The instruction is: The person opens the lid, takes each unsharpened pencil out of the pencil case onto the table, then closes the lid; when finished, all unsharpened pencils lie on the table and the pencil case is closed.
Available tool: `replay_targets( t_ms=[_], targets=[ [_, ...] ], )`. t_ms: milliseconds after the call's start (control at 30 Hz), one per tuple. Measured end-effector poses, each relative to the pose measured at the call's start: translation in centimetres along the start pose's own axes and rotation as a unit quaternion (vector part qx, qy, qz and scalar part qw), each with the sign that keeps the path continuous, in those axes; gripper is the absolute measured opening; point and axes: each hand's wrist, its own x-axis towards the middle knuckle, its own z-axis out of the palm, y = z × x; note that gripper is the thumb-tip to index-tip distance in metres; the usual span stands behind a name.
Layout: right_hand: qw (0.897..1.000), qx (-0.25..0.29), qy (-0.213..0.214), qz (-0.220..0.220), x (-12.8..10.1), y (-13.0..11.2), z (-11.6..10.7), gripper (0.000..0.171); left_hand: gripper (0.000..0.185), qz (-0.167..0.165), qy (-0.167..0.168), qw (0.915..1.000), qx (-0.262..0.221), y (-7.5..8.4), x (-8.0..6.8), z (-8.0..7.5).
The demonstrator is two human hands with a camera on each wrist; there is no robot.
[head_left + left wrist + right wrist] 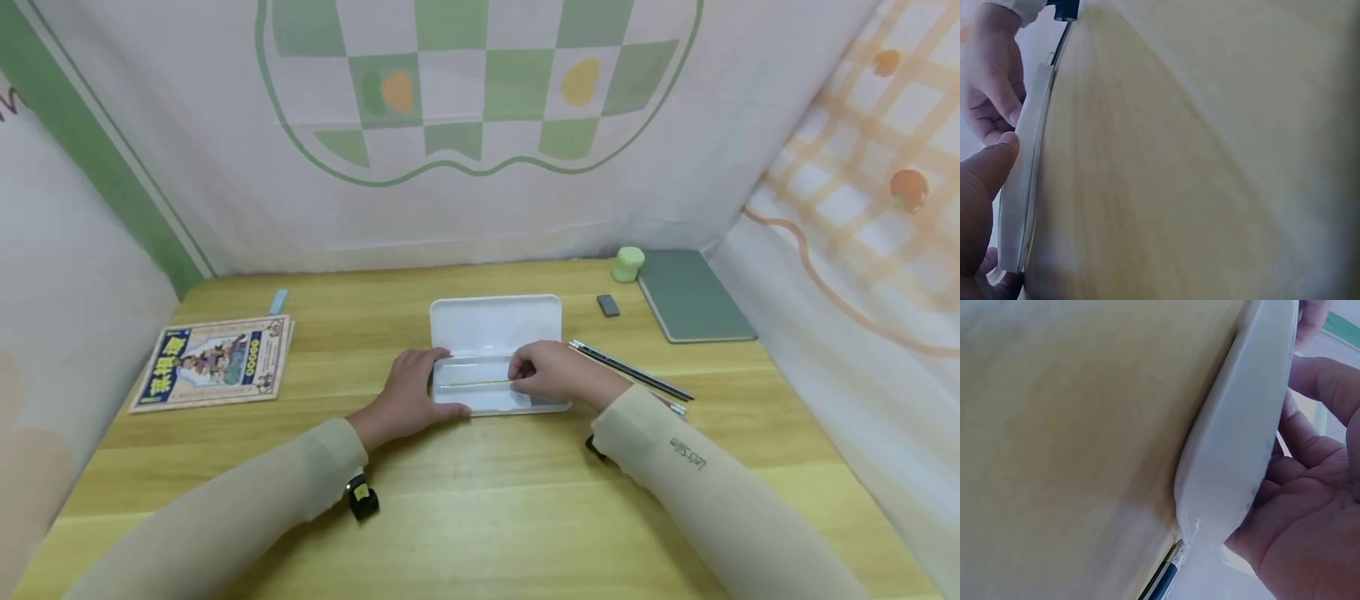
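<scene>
While left hand (pixel 408 392) grips open white case (pixel 497 329) mid-bench, right hand (pixel 551 372) fingers pinch a thin pencil (pixel 474 384) inside.

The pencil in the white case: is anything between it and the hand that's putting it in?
Nothing visible. The right hand already holds the end of the pencil, which lies along the open case. The left hand grips the case's left end, beside the pencil, not across it.
</scene>
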Motion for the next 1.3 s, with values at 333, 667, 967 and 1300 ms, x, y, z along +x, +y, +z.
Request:
replay_targets(
  t_ms=[333,667,967,1300],
  targets=[
    [0.999,0.004,0.036,-0.002,-0.7,0.0,-0.5,0.004,0.105,-0.001,0.001,1.0000,0.002,0.0,0.0,0.0],
    [0.994,0.044,0.102,0.018,-3.9,2.2,-3.9,0.016,0.104,-0.001,0.004,1.0000,0.001,0.2,-0.2,-0.2],
    [0.984,0.059,0.147,0.076,-8.4,6.3,-6.5,0.025,0.105,-0.002,0.002,1.0000,-0.007,-0.1,-0.3,0.3],
    [0.979,0.047,0.152,0.131,-10.6,11.9,-7.6,0.035,0.104,0.016,0.007,0.9999,0.002,-0.3,-0.1,0.3]
  ],
)
